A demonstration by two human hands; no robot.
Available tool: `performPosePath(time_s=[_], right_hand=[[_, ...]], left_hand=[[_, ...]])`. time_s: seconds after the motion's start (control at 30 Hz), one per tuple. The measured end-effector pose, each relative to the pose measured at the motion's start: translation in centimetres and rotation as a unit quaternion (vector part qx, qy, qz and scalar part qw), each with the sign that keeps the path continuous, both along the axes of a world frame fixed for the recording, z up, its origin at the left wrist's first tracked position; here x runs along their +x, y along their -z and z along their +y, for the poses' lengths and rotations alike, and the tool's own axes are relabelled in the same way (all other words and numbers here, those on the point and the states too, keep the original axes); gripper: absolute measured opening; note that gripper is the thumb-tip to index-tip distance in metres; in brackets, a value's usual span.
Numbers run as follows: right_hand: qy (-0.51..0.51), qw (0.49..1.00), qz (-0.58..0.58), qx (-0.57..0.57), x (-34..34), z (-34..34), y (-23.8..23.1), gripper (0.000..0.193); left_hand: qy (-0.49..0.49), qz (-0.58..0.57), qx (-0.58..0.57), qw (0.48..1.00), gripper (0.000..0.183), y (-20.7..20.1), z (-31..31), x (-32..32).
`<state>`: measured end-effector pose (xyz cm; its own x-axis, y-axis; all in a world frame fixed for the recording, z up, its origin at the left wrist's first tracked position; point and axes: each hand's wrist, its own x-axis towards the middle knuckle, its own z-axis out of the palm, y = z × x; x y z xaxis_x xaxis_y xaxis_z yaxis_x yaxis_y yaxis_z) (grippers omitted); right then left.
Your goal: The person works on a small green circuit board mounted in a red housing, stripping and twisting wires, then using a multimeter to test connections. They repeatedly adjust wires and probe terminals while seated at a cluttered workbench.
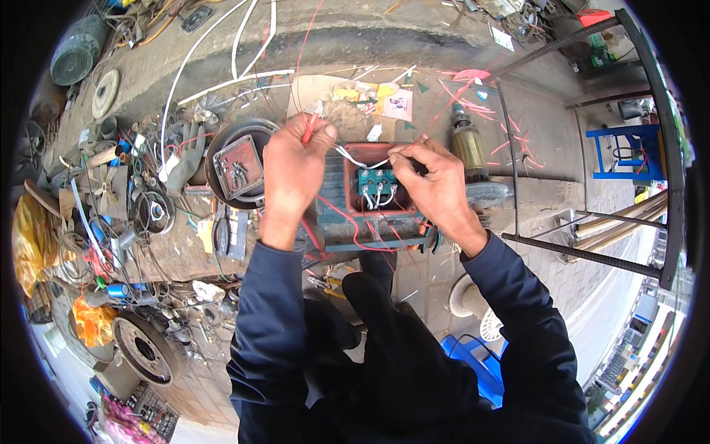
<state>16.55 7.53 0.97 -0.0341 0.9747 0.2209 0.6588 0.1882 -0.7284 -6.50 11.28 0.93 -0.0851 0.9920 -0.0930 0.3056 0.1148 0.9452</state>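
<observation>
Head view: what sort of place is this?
Probably an outdoor motor repair spot. Both hands, left hand and right hand, work white wires at a motor's open terminal box; a rotor and scattered parts lie around.

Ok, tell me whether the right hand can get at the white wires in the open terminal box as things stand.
Probably yes. The right hand sits just beside the open terminal box, already pinching one white wire, and nothing covers the white wires at the terminals.

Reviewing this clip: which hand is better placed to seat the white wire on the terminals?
Probably the right hand: it pinches the white wire just above the terminal block in the red box. The left hand sits further off, gripping a red-handled tool.
</observation>
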Motion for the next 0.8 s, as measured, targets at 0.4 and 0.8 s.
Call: performPosePath(time_s=[0.4, 0.8], right_hand=[[-0.101, 0.99, -0.061, 0.071, 0.7, 1.0, 0.7, 0.015], [-0.146, 0.98, -0.097, 0.096, 1.3, 2.3, 0.0, 0.014]], left_hand=[[0.082, -0.013, -0.036, 0.996, 0.024, -1.2, 1.8, 3.4], [0.106, -0.172, -0.101, 0.974, 0.025, 0.9, 2.7, 3.4]])
